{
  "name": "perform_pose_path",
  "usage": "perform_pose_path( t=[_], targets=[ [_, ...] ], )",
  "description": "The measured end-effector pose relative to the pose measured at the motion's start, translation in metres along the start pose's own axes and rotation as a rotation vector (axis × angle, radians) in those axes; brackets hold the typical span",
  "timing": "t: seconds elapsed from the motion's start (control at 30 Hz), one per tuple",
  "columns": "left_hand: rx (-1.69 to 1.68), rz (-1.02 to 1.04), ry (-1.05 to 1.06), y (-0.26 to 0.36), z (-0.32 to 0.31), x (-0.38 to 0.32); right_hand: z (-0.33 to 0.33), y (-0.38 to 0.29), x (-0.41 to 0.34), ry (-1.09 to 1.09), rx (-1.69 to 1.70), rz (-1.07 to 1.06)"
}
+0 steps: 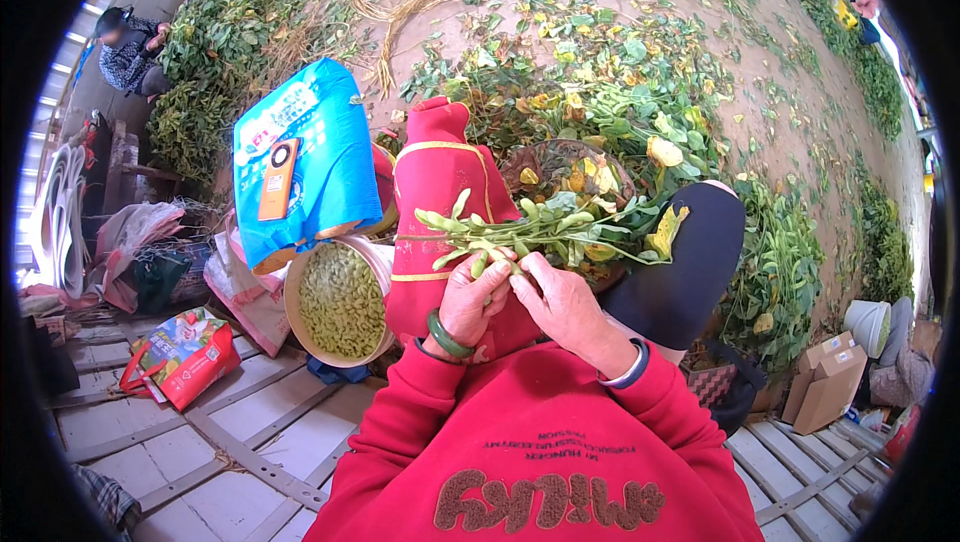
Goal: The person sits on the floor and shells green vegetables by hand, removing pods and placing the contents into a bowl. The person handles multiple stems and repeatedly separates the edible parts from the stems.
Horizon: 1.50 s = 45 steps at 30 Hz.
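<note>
A soybean plant stem [540, 231] with green pods and leaves lies across my lap, its leafy end over my dark-clad knee. My left hand [466, 300], with a green bangle at the wrist, pinches green pods [480, 263] at the stem's near side. Close against it, my right hand [568, 311] has its thumb and fingers on another pod [521, 249] of the same cluster. The fingertips of both hands nearly touch. Beneath the stem is a red cloth [442, 189] with yellow trim, covering my leg. To the left, a bucket [380, 264] holds shelled green beans or pods.
A blue bag [337, 129] with an orange phone [279, 186] on it stands beyond the bucket. A basket [517, 159] of yellowed leaves sits ahead. Soybean plants [776, 257] are heaped at right. Another person [124, 54] sits far left. A red shopping bag [199, 369] rests at left.
</note>
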<state>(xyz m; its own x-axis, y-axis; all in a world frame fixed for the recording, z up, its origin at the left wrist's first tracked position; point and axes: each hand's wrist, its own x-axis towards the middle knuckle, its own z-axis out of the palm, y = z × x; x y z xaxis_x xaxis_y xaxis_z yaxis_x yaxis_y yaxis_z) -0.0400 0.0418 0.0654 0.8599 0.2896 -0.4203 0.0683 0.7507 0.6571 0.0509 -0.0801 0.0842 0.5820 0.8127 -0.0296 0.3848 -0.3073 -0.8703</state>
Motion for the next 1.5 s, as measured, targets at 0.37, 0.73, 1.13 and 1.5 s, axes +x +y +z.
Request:
perform_pose_path(
  t=[0.37,0.73,1.13,1.5],
  targets=[
    [0.245,0.066,0.048,0.006,0.001,-0.002,0.000,0.002,-0.004,-0.173,0.340,0.157],
    [0.254,-0.138,-0.240,0.030,-0.013,-0.008,0.006,0.005,-0.003,-0.378,0.529,0.195],
    [0.052,-0.153,-0.005,0.002,-0.013,-0.013,-0.006,0.004,-0.001,-0.188,0.220,0.132],
    [0.009,-0.220,0.048,-0.001,-0.012,-0.015,-0.036,0.084,0.023,0.150,-0.380,0.308]
  ],
)
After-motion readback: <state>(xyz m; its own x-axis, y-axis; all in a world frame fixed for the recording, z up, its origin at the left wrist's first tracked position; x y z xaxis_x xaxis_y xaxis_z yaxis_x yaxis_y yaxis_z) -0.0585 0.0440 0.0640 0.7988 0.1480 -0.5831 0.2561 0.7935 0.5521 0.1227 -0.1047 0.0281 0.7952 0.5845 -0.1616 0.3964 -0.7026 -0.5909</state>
